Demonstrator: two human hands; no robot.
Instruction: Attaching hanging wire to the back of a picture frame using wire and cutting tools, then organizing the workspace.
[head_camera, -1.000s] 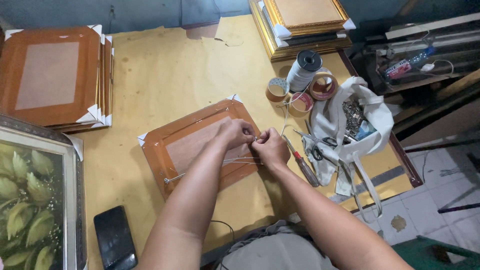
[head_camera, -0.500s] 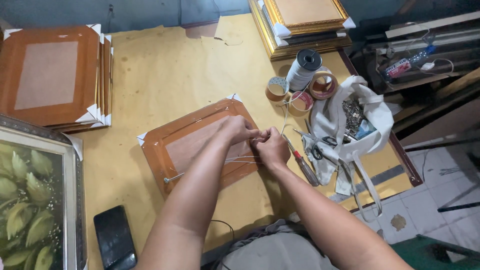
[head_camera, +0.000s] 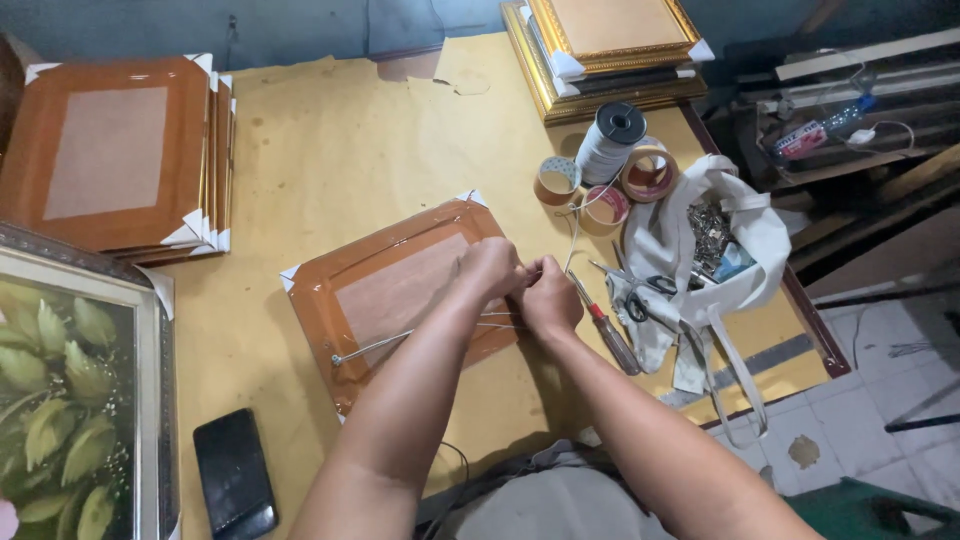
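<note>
Head view, yellow paper-covered table (head_camera: 340, 150). Item: brown picture frame (head_camera: 395, 285), lying face down near the table's middle, white protectors on its corners. A thin wire (head_camera: 400, 340) runs across its back from a screw at the lower left edge toward the right edge. Left hand (head_camera: 490, 268): resting on the frame's right edge, fingers curled tight, pinching the wire end. Right hand (head_camera: 550, 300): touching the left hand, fingers also curled and pinched on the same wire. Just beside the right hand: red-handled screwdriver (head_camera: 605, 325). Near right: white cloth bag (head_camera: 700, 235) with scissors (head_camera: 640, 295) lying on it, tape rolls (head_camera: 605, 195), spool of white cord (head_camera: 610, 140). Far left: stack of brown frames (head_camera: 115, 150). Far edge: stack of gold frames (head_camera: 610, 45). Near left: leaf painting (head_camera: 70, 400) in a pale frame, black phone (head_camera: 235, 475) beside it.
</note>
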